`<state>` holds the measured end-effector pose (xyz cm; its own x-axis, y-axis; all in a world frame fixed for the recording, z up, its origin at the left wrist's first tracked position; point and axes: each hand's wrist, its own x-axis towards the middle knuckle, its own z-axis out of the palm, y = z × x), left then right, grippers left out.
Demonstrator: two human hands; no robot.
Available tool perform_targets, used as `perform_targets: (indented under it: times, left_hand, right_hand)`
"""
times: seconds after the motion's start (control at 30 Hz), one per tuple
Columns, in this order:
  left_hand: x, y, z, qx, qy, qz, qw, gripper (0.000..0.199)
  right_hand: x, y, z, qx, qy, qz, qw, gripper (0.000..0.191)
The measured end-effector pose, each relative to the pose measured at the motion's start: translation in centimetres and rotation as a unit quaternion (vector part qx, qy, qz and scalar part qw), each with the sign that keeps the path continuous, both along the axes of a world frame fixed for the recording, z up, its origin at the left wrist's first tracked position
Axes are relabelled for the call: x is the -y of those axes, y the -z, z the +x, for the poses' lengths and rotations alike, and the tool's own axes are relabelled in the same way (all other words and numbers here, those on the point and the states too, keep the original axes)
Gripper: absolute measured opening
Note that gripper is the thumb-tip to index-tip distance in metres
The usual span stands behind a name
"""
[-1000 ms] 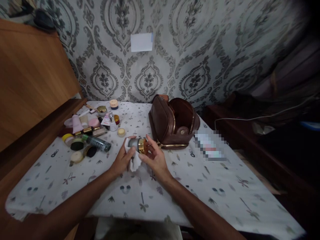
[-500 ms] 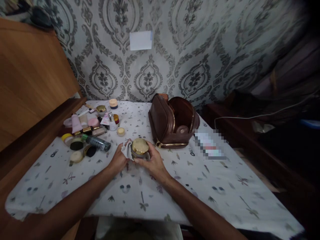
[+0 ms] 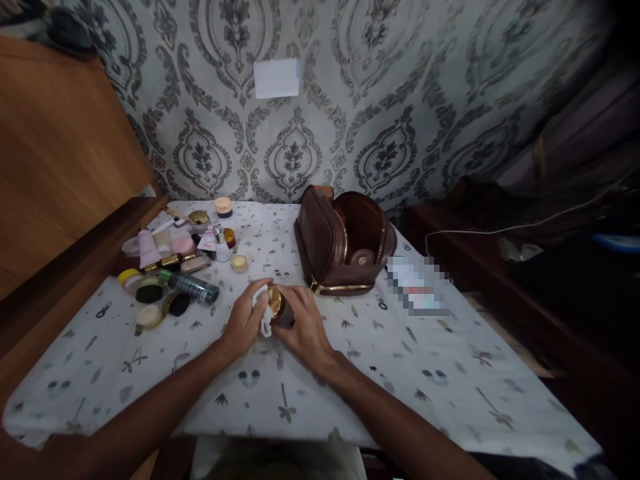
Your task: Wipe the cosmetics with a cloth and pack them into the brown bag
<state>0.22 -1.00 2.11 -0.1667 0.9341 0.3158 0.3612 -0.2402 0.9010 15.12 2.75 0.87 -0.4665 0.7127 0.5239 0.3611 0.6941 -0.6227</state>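
Note:
My right hand (image 3: 303,328) grips a small jar with a gold lid (image 3: 277,303), tilted so the lid faces left. Against that lid my left hand (image 3: 245,323) presses a crumpled white tissue (image 3: 262,313). Both hands hover just above the patterned white tablecloth (image 3: 400,373), in front of an open brown leather pouch (image 3: 343,241) with a gold zip.
Several cosmetics lie in a cluster at the left: a dark tube (image 3: 193,287), round compacts (image 3: 149,292), pink tubes (image 3: 147,247), small jars (image 3: 223,207). A wooden headboard (image 3: 60,167) runs along the left. A blurred packet (image 3: 418,287) lies right of the pouch. Patterned wallpaper stands behind.
The jar was turned from lid-up to lid facing left, and my left hand moved the tissue onto the lid. The view shifted slightly left.

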Motion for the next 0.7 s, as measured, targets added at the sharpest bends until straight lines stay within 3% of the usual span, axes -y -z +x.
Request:
perform_targets:
  times: [0.17, 0.3, 0.43, 0.57, 0.7]
  left_hand:
    - [0.4, 0.2, 0.2, -0.105, 0.01, 0.046, 0.993, 0.035]
    - [0.7, -0.2, 0.1, -0.089, -0.018, 0.026, 0.996, 0.036]
    - [0.5, -1.7, -0.3, -0.005, -0.029, -0.049, 0.998, 0.043]
    - [0.0, -2.9, -0.6, 0.107, -0.02, -0.098, 0.989, 0.042]
    - [-0.9, -1.8, -1.1, 0.303, -0.023, -0.183, 0.935, 0.041]
  right_hand:
    - [0.5, -0.1, 0.1, 0.121, 0.023, 0.113, 0.986, 0.065]
    - [1.1, -0.3, 0.0, 0.165, 0.001, 0.143, 0.976, 0.055]
    - [1.0, -0.2, 0.1, 0.142, -0.06, 0.106, 0.982, 0.057]
    - [0.5, 0.4, 0.0, 0.043, -0.114, 0.025, 0.992, 0.071]
    - [0.2, 0.3, -0.2, -0.069, -0.133, -0.071, 0.986, 0.08]
